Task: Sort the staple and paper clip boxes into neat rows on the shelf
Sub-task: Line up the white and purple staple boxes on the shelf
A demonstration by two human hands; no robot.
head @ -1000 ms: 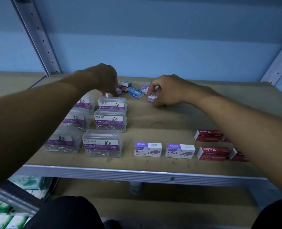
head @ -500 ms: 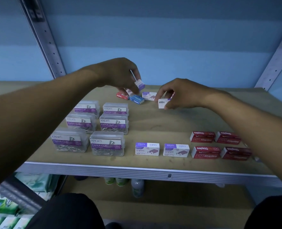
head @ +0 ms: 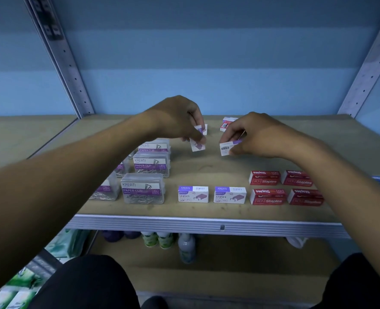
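Hands raised above the rear middle of the shelf (head: 206, 224), each pinching small white-and-purple staple cartons. Left hand (head: 175, 118) grips what appear to be two such cartons (head: 198, 139), one above the other, tilted on end with the printed face toward the camera; whether they are truly two separate boxes cannot be told for certain. Right hand (head: 258, 134) pinches a single carton (head: 227, 147) between thumb and fingertips, barcode end facing the viewer, long axis running away and to the right.

Below and nearer the body than both hands lies the front row: two white staple boxes (head: 211, 194) set side by side, long axes parallel to the shelf edge, with bare board behind them. That gap sits directly beneath the held cartons and about equally near either hand, so the next placement probably calls for lowering each carton and turning its long axis level with the row.

Under the right forearm, four red staple boxes (head: 286, 188) stand two by two. Under the left forearm, clear rigid paper clip boxes (head: 143, 188) with purple labels show loose wire clips inside. One red-and-white box (head: 227, 123) remains beyond the right hand, unsorted. Cartons are light printed card, sharp-edged; the shelf board is matt and grainy.
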